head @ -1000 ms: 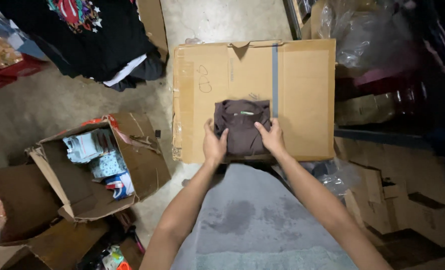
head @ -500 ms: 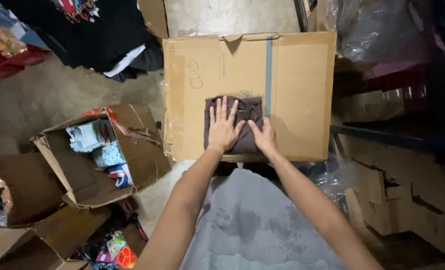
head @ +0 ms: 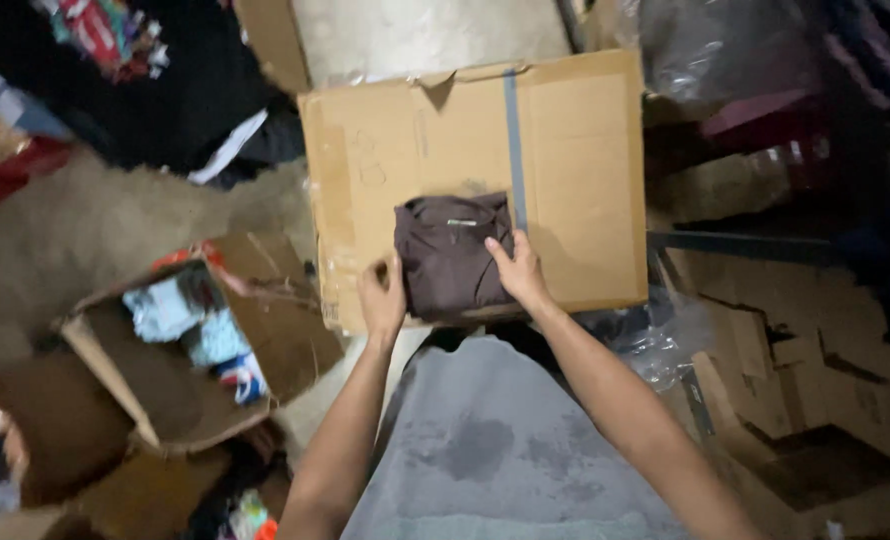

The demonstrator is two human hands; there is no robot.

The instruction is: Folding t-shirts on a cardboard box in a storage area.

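- Pressing down on a folded dark brown garment (head: 452, 255), we are working with both hands at its near corners.
- We are keeping the garment lying flat on a closed cardboard box (head: 575, 170), toward the box's near edge and just left of a grey tape strip (head: 512, 130) running across the lid.
- We are laying our left hand (head: 383, 298) against the garment's near-left corner, fingers curled loosely around the edge; whether they are pinching cloth we cannot tell.
- We are resting our right hand (head: 518, 272) on the garment's near-right part, fingers spread flat on the cloth, thumb pointing inward, gripping nothing.
- We are seeing a small pale label (head: 462, 222) showing near the garment's far edge.
- We are wearing grey cloth (head: 495, 450) that is filling the bottom of the view between our forearms.
- We are standing beside an open box (head: 165, 400) on the floor to the left, well apart from the garment, holding pale blue and white packets (head: 170, 310).
- We are looking past the closed box at dark clothes (head: 155, 100) lying on the floor at the upper left.
- We are seeing flattened cardboard (head: 815, 380) and clear plastic wrap (head: 655, 340) lying to the right.
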